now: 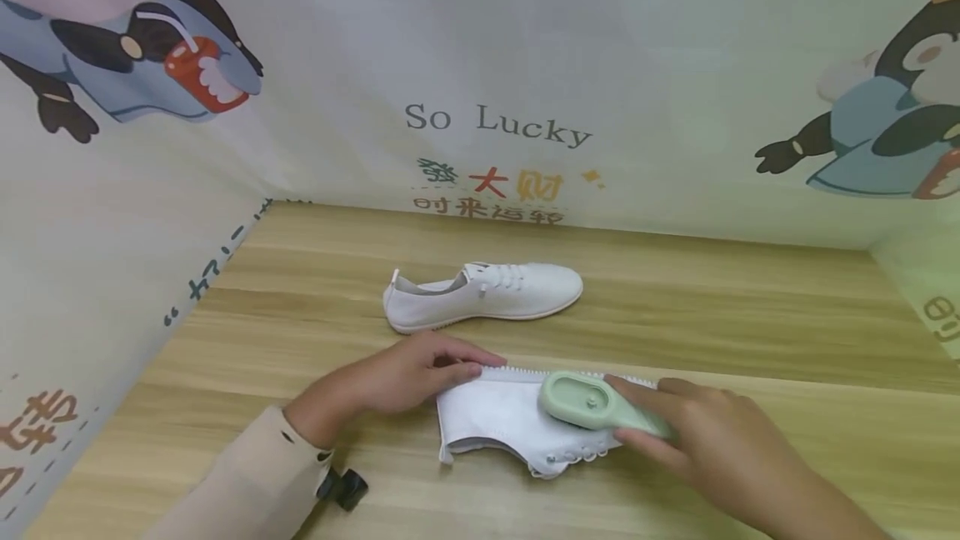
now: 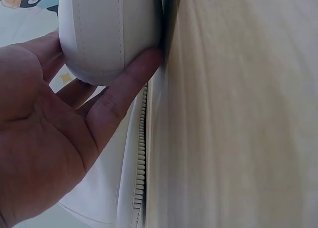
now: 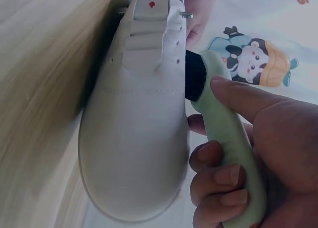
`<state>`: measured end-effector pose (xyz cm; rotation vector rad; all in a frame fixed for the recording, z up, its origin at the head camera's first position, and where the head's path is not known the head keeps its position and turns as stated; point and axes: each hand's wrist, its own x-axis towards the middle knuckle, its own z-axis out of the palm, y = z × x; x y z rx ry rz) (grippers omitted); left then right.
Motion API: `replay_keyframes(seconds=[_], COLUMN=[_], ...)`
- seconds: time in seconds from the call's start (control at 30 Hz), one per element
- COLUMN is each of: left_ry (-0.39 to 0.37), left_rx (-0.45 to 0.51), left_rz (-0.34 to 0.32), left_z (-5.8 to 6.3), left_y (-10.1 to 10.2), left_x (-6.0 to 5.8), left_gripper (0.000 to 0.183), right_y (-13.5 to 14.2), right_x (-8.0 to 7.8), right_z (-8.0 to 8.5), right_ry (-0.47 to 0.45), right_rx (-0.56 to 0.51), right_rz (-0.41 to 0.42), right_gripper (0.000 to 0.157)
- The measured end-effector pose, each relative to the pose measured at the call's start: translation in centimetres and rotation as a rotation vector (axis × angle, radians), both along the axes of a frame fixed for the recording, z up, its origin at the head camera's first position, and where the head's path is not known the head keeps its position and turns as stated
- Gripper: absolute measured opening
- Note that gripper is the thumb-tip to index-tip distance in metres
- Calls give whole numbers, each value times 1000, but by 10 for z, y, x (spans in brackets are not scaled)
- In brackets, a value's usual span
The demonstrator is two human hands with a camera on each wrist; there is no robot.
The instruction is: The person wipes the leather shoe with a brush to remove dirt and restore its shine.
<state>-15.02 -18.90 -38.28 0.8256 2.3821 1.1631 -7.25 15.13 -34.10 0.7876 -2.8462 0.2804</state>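
Observation:
A white lace-up shoe (image 1: 487, 415) lies on its side on the wooden surface, its ridged sole edge away from me and its opening toward me. At the heel (image 2: 99, 29), my left hand (image 1: 397, 373) grips it between thumb and fingers. My right hand (image 1: 720, 448) holds a light green brush (image 1: 581, 401) by its handle (image 3: 231, 143), fingers wrapped round it and one finger stretched along it. The dark bristles (image 3: 195, 76) meet the side of the shoe, between sole and laces. In the right wrist view the rounded toe (image 3: 134, 173) shows.
Behind, a second white shoe (image 1: 525, 294) stands upright on the wood-grain surface (image 1: 315, 273), toe to the right. A printed backdrop (image 1: 487, 40) with cartoon figures and lettering rises at the back and sides. A small black device (image 1: 343, 488) sits by the left sleeve cuff.

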Motion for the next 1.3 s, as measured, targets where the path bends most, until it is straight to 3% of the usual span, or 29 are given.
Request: replay_keyframes(seconds=[0.4, 0.97, 1.3], left_ry=[-9, -8, -19], left_rx=[-9, -3, -6], left_rz=[0, 14, 13], left_z=[-2, -2, -5], left_y=[1, 2, 1], left_x=[-1, -2, 0], left_gripper=[29, 29, 29], right_y=[15, -5, -21], right_x=[0, 2, 3], right_z=[2, -3, -12], right_ry=[-79, 35, 40], right_rx=[-2, -31, 7], right_rz=[-55, 29, 61], right_gripper=[48, 46, 47])
